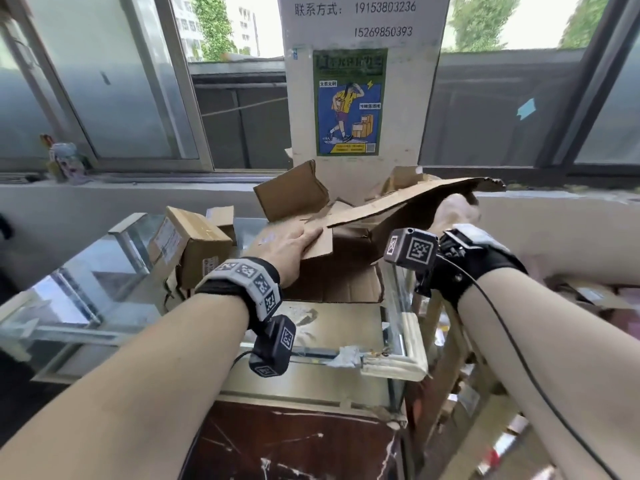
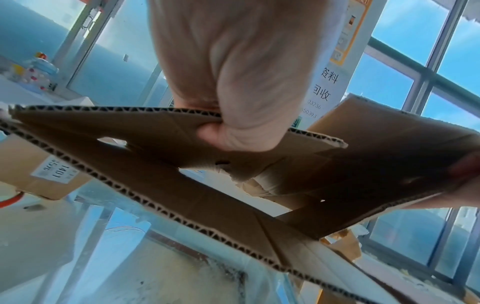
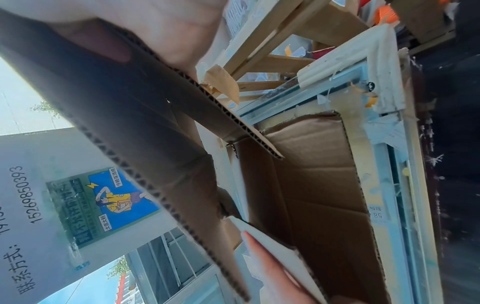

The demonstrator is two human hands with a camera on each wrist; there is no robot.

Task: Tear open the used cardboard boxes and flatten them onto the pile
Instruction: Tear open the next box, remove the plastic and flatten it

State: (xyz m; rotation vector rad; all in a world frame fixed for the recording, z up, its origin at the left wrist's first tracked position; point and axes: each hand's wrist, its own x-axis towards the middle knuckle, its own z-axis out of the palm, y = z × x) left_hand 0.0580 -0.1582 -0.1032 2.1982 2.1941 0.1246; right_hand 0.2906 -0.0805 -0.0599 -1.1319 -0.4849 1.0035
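Observation:
A torn-open brown cardboard box (image 1: 398, 202) is held up over the glass counter, spread almost flat and tilted up to the right. My left hand (image 1: 306, 239) pinches its low left flap, the thumb (image 2: 233, 135) under the corrugated edge of the box (image 2: 155, 164). My right hand (image 1: 457, 207) grips the raised right end from below, its fingers (image 3: 109, 47) curled onto the dark underside of the box (image 3: 135, 127). Directly beneath lies the pile (image 1: 339, 278) of flattened cardboard, seen as an opened sheet (image 3: 311, 185) in the right wrist view.
Two taped boxes (image 1: 194, 244) with labels stand left of the pile on the glass counter (image 1: 86, 289). More bent cardboard (image 1: 291, 192) leans against a white pillar with a poster (image 1: 349, 102). A wooden rack (image 1: 446, 358) with clutter stands at the right.

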